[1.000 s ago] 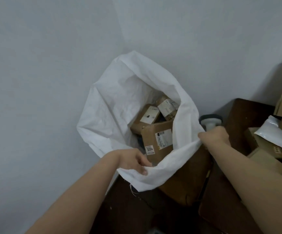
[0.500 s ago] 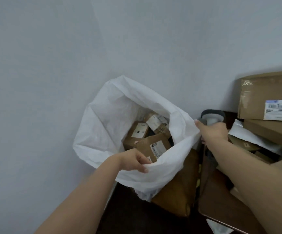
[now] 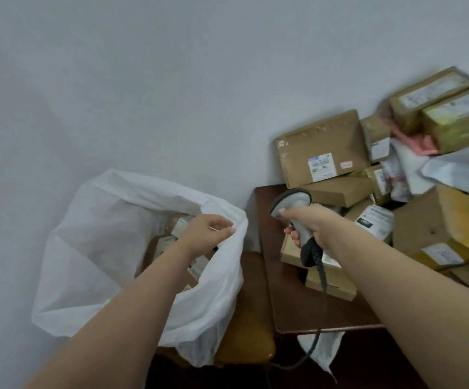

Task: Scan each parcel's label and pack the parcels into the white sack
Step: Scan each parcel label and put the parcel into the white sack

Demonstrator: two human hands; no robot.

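— Where's the sack?
— The white sack (image 3: pixel 109 248) stands against the wall, left of the table (image 3: pixel 297 304), mouth open. The left hand (image 3: pixel 209 230) pinches its right rim, fingers curled round the cloth.
— And inside?
— A few brown parcels (image 3: pixel 168 242), partly hidden by the forearm and blurred.
— The right hand?
— The right hand (image 3: pixel 310 223) is wrapped tight round the grip of a grey scanner (image 3: pixel 293 202), held above the table; its cable (image 3: pixel 321 290) drops over the table edge.
— What's left to scan?
— A pile (image 3: pixel 396 192) of cardboard boxes and plastic mailers covers the table's right side. One big box (image 3: pixel 323 147) leans on the wall, label facing out.
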